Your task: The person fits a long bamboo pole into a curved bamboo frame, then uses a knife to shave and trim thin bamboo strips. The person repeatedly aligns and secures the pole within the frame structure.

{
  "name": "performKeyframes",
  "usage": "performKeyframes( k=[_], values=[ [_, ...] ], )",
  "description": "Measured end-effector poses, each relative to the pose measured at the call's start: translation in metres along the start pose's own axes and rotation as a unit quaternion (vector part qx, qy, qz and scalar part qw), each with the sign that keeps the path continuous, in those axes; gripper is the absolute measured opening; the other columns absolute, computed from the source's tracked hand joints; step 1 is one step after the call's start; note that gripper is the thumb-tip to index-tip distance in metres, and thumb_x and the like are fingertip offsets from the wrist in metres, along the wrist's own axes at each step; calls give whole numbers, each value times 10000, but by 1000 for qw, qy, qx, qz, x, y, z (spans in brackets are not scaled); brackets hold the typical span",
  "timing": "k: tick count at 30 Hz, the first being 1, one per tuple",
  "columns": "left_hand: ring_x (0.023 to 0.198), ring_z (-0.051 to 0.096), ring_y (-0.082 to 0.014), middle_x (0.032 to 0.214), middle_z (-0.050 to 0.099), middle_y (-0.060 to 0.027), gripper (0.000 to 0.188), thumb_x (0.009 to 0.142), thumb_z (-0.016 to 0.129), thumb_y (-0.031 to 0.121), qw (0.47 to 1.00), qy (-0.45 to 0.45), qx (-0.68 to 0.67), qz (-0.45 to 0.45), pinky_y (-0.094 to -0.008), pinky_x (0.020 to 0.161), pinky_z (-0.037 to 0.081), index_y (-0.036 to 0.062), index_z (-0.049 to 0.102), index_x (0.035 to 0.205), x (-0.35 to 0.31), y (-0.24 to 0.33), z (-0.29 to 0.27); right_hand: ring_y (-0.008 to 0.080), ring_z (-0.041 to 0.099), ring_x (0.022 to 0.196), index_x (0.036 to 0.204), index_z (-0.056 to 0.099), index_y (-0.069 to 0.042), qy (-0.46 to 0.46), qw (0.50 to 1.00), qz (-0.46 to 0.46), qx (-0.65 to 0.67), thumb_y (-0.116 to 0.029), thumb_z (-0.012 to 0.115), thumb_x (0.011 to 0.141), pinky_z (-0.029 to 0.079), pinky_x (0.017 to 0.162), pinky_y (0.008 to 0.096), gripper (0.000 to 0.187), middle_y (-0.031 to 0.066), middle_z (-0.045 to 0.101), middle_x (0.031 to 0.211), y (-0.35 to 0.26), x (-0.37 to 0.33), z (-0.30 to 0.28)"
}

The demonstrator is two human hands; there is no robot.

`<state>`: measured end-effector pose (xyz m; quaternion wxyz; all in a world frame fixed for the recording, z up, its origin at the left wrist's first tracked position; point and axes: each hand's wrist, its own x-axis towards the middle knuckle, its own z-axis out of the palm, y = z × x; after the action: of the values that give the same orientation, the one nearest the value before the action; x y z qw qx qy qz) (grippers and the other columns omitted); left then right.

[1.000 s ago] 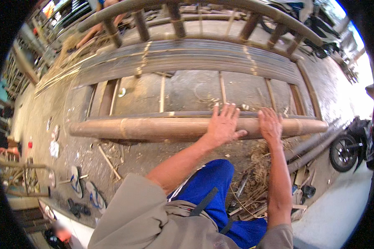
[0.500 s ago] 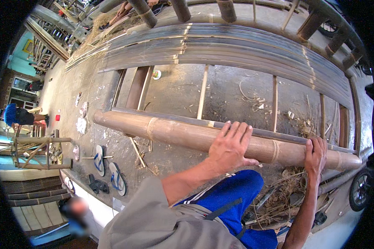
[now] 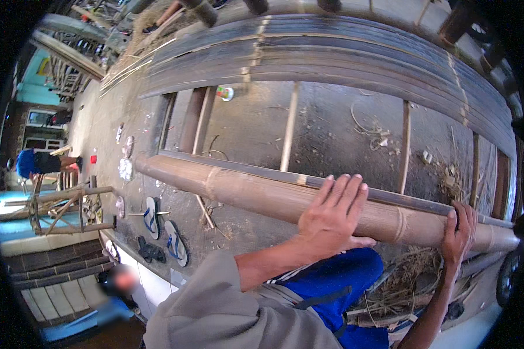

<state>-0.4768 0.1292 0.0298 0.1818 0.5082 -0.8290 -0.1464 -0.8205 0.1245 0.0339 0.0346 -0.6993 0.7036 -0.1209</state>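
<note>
- While the left hand (image 3: 332,218) lies spread on the thick bamboo pole (image 3: 262,195), thumb away from the fingers, the right hand (image 3: 459,235) bends its fingers over it farther right; whether that hand clamps is unclear.
- The pole forms the near side of a bamboo frame (image 3: 190,125), just in front of the person's blue trousers (image 3: 355,285), a dark strip (image 3: 244,168) along its far edge.
- Should the pole's ends be unfastened, uneven pressure from the hands could roll or shift it; a rough edge on the strip could splinter skin.
- Beyond, thin crosspieces (image 3: 290,125) reach toward dark slats (image 3: 355,64).
- Near the frame's left end, a small cup-like container (image 3: 225,93), white, green and red, appears on the floor, its contents indiscernible.
- Flip-flops (image 3: 176,243) lie at left.
</note>
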Motion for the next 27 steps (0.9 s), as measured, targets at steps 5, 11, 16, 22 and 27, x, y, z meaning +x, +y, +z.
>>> performKeyframes(
  k=[5, 11, 16, 22, 27],
  values=[
    [1362, 487, -383, 1481, 492, -233, 1007, 658, 794, 664, 1000, -3, -4, -7, -540, 1149, 351, -11, 557, 1367, 2, 3, -1, 369, 581, 1121, 1115, 699, -9, 23, 1000, 6, 14, -240, 586, 944, 425, 1033, 470, 308, 170, 668, 1125, -3, 2, -2],
    [1287, 553, -397, 1383, 579, -235, 853, 810, 774, 542, 982, 155, -101, 49, -519, 1091, 421, 26, 492, 1427, -6, -6, 7, 348, 604, 1123, 1144, 712, -53, 32, 999, 12, -6, -278, 607, 932, 414, 1066, 473, 327, 149, 691, 1121, -7, 3, -3],
    [1250, 587, -384, 1341, 619, -224, 683, 894, 721, 420, 936, 304, -170, 52, -508, 1047, 447, 43, 487, 1414, -7, -12, 18, 341, 621, 1129, 1134, 713, -57, 62, 998, 6, -5, -338, 624, 909, 407, 1087, 478, 371, 151, 701, 1120, -3, 1, 0],
    [1238, 607, -325, 1339, 652, -133, 468, 836, 751, 354, 993, 114, 35, 17, -485, 1040, 447, 67, 683, 1200, 1, 2, 13, 298, 652, 1128, 1060, 737, -73, 89, 996, 16, 16, -338, 633, 896, 414, 1094, 491, 329, 106, 729, 1104, -1, 0, 4],
    [1225, 620, -307, 1314, 675, -115, 388, 830, 742, 329, 995, 90, 35, 7, -466, 1051, 443, 64, 735, 1114, 4, 2, 7, 272, 650, 1179, 1072, 747, -80, 127, 992, 11, 18, -336, 647, 892, 418, 1098, 490, 329, 87, 737, 1155, -2, -5, 7]
  ],
)
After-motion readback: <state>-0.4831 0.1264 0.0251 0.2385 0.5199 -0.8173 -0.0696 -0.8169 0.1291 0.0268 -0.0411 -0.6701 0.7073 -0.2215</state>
